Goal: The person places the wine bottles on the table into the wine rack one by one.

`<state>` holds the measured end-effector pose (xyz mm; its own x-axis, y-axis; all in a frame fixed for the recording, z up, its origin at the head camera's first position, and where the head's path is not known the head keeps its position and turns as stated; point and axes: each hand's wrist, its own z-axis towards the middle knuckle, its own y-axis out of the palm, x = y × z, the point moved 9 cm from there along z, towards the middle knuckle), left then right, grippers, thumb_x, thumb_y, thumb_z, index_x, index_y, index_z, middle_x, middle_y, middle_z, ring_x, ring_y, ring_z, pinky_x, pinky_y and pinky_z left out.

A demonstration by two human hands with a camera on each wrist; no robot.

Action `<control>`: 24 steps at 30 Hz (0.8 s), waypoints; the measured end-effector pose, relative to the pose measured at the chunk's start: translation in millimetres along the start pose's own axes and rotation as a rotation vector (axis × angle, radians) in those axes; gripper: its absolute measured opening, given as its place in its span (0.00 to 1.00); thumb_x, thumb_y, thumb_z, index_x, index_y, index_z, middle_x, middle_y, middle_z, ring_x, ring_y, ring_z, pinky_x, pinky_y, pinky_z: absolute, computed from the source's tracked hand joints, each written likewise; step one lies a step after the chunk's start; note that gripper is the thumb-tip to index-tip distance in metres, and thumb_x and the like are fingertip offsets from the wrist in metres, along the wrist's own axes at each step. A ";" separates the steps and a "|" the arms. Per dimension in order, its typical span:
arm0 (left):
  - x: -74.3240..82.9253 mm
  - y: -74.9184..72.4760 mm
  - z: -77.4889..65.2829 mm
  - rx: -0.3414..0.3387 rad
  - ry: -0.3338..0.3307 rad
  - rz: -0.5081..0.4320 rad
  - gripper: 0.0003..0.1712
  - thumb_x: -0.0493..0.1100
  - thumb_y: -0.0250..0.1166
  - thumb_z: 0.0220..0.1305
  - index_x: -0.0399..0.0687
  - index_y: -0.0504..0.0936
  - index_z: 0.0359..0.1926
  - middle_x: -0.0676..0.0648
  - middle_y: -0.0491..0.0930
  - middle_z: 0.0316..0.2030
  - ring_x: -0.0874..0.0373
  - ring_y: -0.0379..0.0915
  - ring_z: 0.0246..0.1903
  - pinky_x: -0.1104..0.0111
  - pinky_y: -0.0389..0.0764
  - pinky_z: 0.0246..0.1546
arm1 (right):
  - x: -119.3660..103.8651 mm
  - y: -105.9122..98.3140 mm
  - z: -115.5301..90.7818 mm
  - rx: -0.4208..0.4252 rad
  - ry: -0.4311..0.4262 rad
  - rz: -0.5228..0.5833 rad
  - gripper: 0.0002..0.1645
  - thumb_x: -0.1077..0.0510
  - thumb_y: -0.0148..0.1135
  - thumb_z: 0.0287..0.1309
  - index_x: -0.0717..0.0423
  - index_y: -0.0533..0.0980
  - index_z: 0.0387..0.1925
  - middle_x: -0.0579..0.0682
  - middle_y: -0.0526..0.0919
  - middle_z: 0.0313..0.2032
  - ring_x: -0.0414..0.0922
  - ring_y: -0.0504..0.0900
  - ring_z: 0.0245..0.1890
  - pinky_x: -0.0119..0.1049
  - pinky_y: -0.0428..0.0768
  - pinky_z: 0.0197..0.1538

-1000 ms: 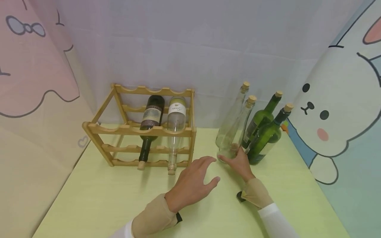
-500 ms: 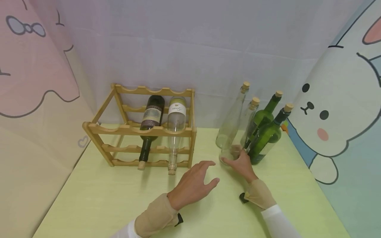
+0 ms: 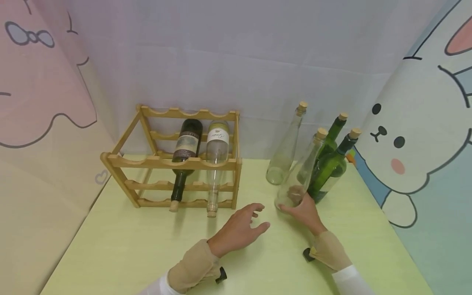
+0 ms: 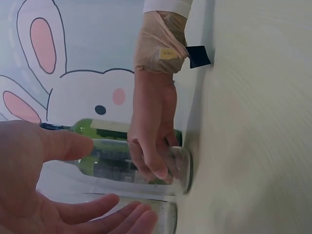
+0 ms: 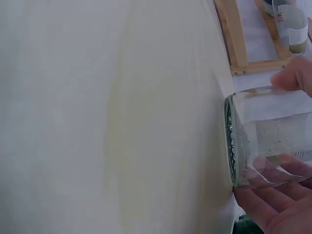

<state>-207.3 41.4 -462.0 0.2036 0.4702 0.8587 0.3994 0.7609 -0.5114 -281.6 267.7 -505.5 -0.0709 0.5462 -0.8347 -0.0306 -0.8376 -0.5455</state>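
My right hand (image 3: 304,211) grips a clear corked bottle (image 3: 303,174) low down, thumb on one side and fingers on the other. The bottle stands upright; in the right wrist view its base (image 5: 230,141) is at the tabletop, and whether it touches is hard to tell. My left hand (image 3: 237,231) hovers over the table to the left of it, holding nothing, thumb and fingers spread apart. A second clear bottle (image 3: 282,157) stands behind. Two green bottles with corks (image 3: 333,166) stand just to the right, partly hidden by the held bottle.
A wooden wine rack (image 3: 173,162) stands at the left. In its upper tier lie a dark bottle (image 3: 186,149) and a clear bottle with a white label (image 3: 218,141), necks toward me. A curtain (image 3: 258,73) hangs behind the table (image 3: 147,246).
My right hand has brought the clear bottle toward me and a little to the right, away from the one behind. My left hand has barely moved; its fingers bend slightly more.
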 end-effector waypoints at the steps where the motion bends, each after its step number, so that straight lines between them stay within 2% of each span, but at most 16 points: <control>1: -0.9 0.3 -0.1 -0.006 -0.005 -0.013 0.32 0.59 0.65 0.78 0.49 0.74 0.73 0.46 0.78 0.69 0.44 0.80 0.62 0.53 0.83 0.55 | 0.4 -1.2 -1.5 -0.001 -0.009 -0.009 0.41 0.54 0.83 0.56 0.60 0.72 0.66 0.64 0.82 0.61 0.65 0.83 0.62 0.53 0.81 0.61; 5: -4.6 2.2 -0.6 -0.039 -0.026 -0.066 0.31 0.60 0.63 0.79 0.50 0.75 0.72 0.47 0.78 0.68 0.46 0.80 0.62 0.55 0.83 0.57 | -0.3 -7.4 -9.3 -0.026 -0.023 -0.010 0.44 0.54 0.83 0.56 0.59 0.70 0.70 0.66 0.83 0.60 0.67 0.82 0.61 0.59 0.80 0.62; 8: -6.8 3.3 -1.7 -0.063 -0.036 -0.099 0.30 0.60 0.63 0.80 0.50 0.74 0.72 0.48 0.78 0.68 0.47 0.80 0.63 0.57 0.82 0.60 | 0.7 -11.6 -14.8 -0.034 -0.034 -0.026 0.43 0.55 0.83 0.55 0.59 0.72 0.68 0.66 0.84 0.58 0.68 0.83 0.60 0.59 0.81 0.60; 12: -8.2 3.4 -2.7 -0.078 -0.035 -0.117 0.29 0.58 0.63 0.80 0.50 0.75 0.72 0.48 0.79 0.67 0.49 0.80 0.62 0.58 0.82 0.60 | 1.7 -18.0 -21.0 -0.020 -0.074 -0.080 0.40 0.55 0.85 0.54 0.60 0.74 0.64 0.63 0.85 0.56 0.65 0.85 0.55 0.52 0.83 0.55; 17: -9.6 0.4 -1.5 -0.073 -0.033 -0.158 0.23 0.57 0.63 0.80 0.53 0.79 0.67 0.49 0.82 0.63 0.54 0.83 0.58 0.61 0.84 0.55 | 1.6 -28.5 -28.4 0.006 -0.109 -0.101 0.40 0.57 0.86 0.51 0.61 0.75 0.62 0.60 0.86 0.52 0.56 0.85 0.51 0.42 0.81 0.53; 20: -10.1 -1.7 -0.1 -0.057 -0.024 -0.186 0.19 0.55 0.63 0.80 0.55 0.81 0.64 0.52 0.84 0.59 0.56 0.84 0.56 0.62 0.84 0.53 | 4.9 -34.5 -32.2 0.006 -0.082 -0.107 0.41 0.57 0.86 0.51 0.61 0.75 0.63 0.59 0.87 0.53 0.53 0.83 0.53 0.40 0.78 0.55; 24: -11.7 -3.1 1.2 -0.039 -0.023 -0.204 0.15 0.54 0.64 0.80 0.58 0.83 0.61 0.59 0.86 0.53 0.58 0.84 0.54 0.62 0.84 0.52 | 8.3 -41.7 -36.6 -0.008 -0.024 -0.129 0.42 0.54 0.86 0.53 0.59 0.74 0.65 0.59 0.87 0.55 0.55 0.83 0.57 0.47 0.77 0.59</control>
<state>-212.0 34.0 -470.5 0.0951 0.3185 0.9431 0.4644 0.8238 -0.3251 -244.4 307.6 -492.4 -0.0912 0.6491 -0.7552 -0.0332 -0.7600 -0.6491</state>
